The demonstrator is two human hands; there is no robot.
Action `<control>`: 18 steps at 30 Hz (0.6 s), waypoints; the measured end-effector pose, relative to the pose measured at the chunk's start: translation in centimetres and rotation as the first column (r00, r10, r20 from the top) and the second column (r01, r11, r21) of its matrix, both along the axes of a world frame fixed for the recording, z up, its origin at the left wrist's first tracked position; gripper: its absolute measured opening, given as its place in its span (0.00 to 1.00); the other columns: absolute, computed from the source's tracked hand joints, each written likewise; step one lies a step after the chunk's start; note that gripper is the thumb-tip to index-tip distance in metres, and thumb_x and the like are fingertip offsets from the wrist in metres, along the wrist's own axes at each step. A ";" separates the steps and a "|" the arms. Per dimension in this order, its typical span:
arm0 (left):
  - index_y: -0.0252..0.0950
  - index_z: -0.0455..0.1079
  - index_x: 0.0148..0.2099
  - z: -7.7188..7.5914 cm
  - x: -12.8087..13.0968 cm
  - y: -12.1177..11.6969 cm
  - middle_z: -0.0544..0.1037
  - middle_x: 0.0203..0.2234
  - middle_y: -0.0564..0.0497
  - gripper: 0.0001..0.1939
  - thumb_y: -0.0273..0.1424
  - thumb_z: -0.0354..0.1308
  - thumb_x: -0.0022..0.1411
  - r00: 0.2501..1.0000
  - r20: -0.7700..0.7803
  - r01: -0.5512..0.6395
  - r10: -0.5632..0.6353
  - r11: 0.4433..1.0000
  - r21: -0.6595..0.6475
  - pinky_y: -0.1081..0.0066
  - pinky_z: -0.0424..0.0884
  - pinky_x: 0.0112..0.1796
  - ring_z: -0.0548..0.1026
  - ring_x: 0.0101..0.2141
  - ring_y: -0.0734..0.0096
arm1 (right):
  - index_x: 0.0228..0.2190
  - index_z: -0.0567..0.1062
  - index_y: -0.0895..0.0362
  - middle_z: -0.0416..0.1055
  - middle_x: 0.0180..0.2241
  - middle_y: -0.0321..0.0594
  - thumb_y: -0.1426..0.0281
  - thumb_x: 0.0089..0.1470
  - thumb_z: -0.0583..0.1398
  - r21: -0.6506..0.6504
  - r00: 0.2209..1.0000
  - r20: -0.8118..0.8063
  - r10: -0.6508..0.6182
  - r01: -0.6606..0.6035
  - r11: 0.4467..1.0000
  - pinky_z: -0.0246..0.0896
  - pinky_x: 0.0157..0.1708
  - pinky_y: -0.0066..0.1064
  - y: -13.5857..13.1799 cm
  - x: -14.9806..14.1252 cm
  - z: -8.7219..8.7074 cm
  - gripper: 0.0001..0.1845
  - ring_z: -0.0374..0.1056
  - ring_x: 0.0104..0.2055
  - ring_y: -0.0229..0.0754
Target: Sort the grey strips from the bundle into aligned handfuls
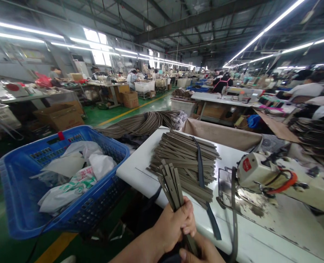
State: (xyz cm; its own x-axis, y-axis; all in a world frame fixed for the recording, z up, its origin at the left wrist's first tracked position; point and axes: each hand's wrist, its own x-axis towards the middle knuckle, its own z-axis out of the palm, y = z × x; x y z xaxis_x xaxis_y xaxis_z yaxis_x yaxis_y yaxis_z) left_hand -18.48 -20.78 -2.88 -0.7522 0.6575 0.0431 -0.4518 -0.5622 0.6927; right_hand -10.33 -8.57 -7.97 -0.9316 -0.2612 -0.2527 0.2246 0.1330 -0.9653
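A bundle of flat olive-brown strips [170, 182] with small holes near their ends stands upright in my grip. My left hand [175, 221] wraps around the middle of the bundle, fingers closed. Lower down, my right hand [201, 250] closes on the bottom part of the same bundle, partly cut off by the frame's edge. Just beyond my hands, a wide pile of similar strips [183, 157] lies on the white sewing table [140, 168]. A dark strap [201, 171] lies across that pile, its lower end reaching toward the table's front edge.
To the right stands a sewing machine [263, 175] with a strip [234, 215] hanging beside it. A blue basket [104, 193] holding white plastic bags is at the left. Behind the table lies a heap of long strips [140, 124]. Several people work at distant tables.
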 end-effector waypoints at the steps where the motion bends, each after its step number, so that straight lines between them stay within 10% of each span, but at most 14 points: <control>1: 0.37 0.59 0.28 0.1 -0.1 0.0 0.54 0.13 0.63 0.22 0.46 0.63 0.62 1.000 0.004 -0.016 0.016 1.000 -0.008 0.74 0.63 0.23 0.55 0.15 0.81 | 0.40 0.72 0.57 0.69 0.24 0.35 0.38 0.50 0.60 -0.004 1.000 0.008 0.012 -0.012 1.000 0.56 0.27 0.29 -0.1 0.0 0.2 0.35 0.62 0.26 0.38; 18: 0.36 0.70 0.46 -0.7 -1.3 -1.0 0.77 0.36 0.49 0.19 0.29 0.71 0.53 0.985 0.156 -0.067 0.078 0.995 -0.075 0.57 0.71 0.48 0.79 0.38 0.62 | 0.39 0.65 0.56 0.58 0.19 0.24 0.42 0.58 0.56 -0.369 0.964 0.223 -0.142 0.218 0.903 0.45 0.15 0.20 -1.3 1.0 0.4 0.29 0.57 0.14 0.29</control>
State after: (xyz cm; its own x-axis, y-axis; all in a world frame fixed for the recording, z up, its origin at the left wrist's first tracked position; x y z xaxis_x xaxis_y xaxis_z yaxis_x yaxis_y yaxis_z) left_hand -19.75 -21.80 -3.57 -0.7913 0.5986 -0.1244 -0.5193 -0.5508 0.6534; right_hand -9.37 -9.87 -7.60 -0.9178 -0.2060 -0.3393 0.3895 -0.3024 -0.8700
